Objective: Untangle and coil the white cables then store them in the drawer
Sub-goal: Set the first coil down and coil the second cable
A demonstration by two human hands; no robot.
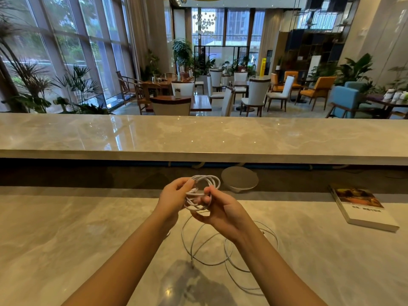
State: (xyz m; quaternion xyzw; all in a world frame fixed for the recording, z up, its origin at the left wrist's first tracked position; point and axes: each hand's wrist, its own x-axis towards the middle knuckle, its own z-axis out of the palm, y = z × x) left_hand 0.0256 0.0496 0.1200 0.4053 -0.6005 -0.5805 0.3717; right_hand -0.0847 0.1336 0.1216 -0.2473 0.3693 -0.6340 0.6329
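The white cable coil (204, 192) was held up between the two hands, above the tabletop (66, 228) and clear of it. Its loops stood roughly upright, the ring facing the camera, with the top arc rising above both sets of fingers. The left hand (174, 195) pinched the coil's left side with fingertips pressed together on the strands. The right hand (218, 208) closed around the lower right of the loops, thumb on top and fingers curled beneath. Both hands were touching the coil, so neither was the nearer one.

Below and toward the person from the right hand, the loose cable (229, 250) lay sprawled on the tabletop in wide, overlapping loops, partly hidden under the right wrist. Whether it ran up into the held coil could not be told. In my judgement the next wrap would have to draw from that side, downward and to the right.

Beyond the hands sat a round grey dish (239, 180); far to the right lay a book (362, 206). A raised marble ledge (198, 138) ran across behind, and past it a lounge with chairs. No drawer was visible.
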